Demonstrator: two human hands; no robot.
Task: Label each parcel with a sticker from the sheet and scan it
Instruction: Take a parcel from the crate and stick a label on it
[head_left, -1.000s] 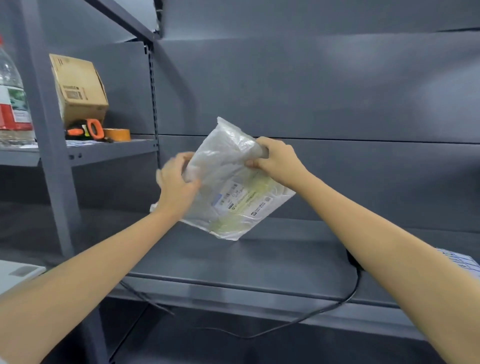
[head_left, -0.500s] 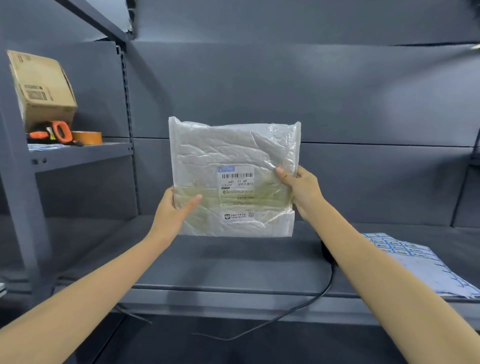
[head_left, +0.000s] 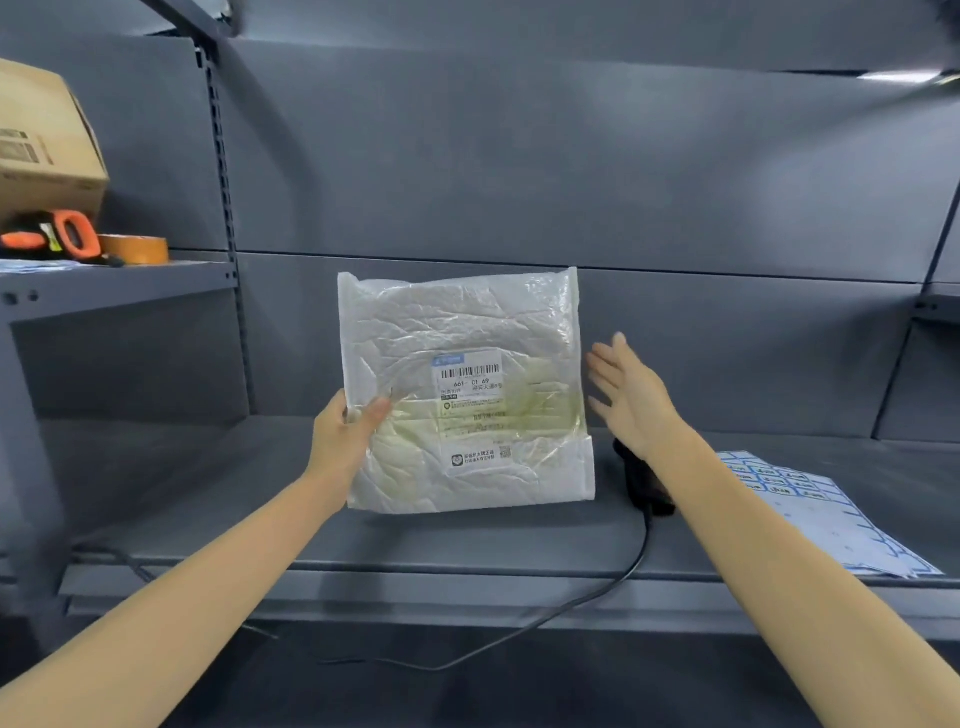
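A flat parcel (head_left: 465, 389) in crinkled translucent plastic stands upright at the centre of a grey metal shelf (head_left: 467, 540), its printed shipping label (head_left: 470, 382) with barcode facing the camera. The wrapper looks thin, glossy and soft over a flat, pale filling, so the parcel is probably light and floppy, apt to sag or slide under a loose grip; a pinch at a side edge, or a flat palm behind it, seems the surest hold. The left hand (head_left: 345, 441) grips the parcel's edge at 9 o'clock, thumb in front pinching the plastic against fingers hidden behind it. The right hand (head_left: 631, 397) hovers just beside the edge at 3 o'clock, apart from the parcel, its fingers (head_left: 602, 364) straight and spread. Behind that wrist sits a dark device (head_left: 644, 483), likely the scanner, its black cable (head_left: 597, 592) trailing over the shelf lip. At 4 o'clock of the parcel lies the sticker sheet (head_left: 826, 514), blue-bordered labels showing. At 10 o'clock, on a higher shelf, sit a cardboard box (head_left: 44, 150), an orange-handled tool (head_left: 54, 239) and a tape roll (head_left: 137, 248). Grey steel panels close the bay.
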